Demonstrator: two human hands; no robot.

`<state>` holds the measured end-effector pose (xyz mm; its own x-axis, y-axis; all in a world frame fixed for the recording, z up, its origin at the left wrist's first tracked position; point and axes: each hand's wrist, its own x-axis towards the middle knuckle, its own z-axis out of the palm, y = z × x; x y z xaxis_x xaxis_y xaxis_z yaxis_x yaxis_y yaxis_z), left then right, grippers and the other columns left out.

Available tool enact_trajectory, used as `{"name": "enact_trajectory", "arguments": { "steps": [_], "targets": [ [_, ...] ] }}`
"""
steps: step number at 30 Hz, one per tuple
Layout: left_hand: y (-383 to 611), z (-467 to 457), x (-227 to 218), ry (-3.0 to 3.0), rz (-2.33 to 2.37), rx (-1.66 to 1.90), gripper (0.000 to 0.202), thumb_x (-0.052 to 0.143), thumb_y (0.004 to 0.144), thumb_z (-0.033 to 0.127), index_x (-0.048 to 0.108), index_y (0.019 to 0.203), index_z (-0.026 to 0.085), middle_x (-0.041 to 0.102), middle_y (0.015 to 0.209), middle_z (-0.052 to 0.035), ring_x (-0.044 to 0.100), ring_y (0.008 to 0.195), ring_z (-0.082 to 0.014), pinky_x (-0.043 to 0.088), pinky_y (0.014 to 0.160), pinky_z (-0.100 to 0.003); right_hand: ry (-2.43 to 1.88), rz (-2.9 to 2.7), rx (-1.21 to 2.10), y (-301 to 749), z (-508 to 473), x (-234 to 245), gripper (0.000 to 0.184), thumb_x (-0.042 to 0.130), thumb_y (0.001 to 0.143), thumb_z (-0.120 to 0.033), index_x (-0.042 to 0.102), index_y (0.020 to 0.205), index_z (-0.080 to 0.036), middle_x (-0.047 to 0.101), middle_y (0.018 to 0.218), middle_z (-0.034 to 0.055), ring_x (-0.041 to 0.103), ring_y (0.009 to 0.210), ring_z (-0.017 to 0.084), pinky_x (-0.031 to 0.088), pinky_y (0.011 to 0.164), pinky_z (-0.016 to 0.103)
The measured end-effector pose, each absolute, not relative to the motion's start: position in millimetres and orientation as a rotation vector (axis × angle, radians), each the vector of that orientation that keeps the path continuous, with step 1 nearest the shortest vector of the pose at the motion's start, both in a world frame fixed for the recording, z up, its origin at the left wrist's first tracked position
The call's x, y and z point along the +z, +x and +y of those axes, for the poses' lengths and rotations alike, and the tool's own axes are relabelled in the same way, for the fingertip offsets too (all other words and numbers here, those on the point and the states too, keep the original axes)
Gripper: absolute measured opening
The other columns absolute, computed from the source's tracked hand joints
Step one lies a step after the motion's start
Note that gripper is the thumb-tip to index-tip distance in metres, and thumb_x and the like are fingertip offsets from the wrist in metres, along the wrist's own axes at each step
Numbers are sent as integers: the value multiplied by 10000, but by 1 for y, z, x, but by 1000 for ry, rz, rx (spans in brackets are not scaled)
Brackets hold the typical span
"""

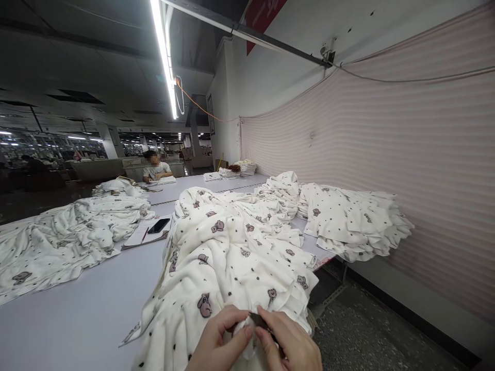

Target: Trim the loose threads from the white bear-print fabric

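My left hand [218, 340] pinches a fold of white printed fabric [232, 257] at the bottom of the view, its fingers closed on the cloth. Right beside it, my right hand [288, 342] is closed on a small dark tool whose tip touches the same fold; I cannot make out what the tool is. The fabric is a white garment with dark dots and small bear prints, heaped on the pale table [88, 304] in front of me.
More white printed garments lie piled at the left [65, 232] and at the far right [348, 221]. A phone [158, 225] rests on a clipboard. A person [154, 167] sits at the far table. A pink striped curtain [406, 154] hangs on the right.
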<state>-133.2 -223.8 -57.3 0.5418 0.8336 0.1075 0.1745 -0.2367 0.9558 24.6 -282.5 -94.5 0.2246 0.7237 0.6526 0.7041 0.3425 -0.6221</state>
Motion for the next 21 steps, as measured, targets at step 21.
{"name": "enact_trajectory", "arguments": {
  "steps": [21],
  "targets": [
    [-163,-193,3,1144,980,1443,273,693,679,429,595,813,212,690,757,-15,632,692,-236,522,651,-326,-1517,-1062,217,56,-283,-107,299,574,832,-509,664,939,-245,703,910,63,664,848,235,523,663,257]
  ]
}}
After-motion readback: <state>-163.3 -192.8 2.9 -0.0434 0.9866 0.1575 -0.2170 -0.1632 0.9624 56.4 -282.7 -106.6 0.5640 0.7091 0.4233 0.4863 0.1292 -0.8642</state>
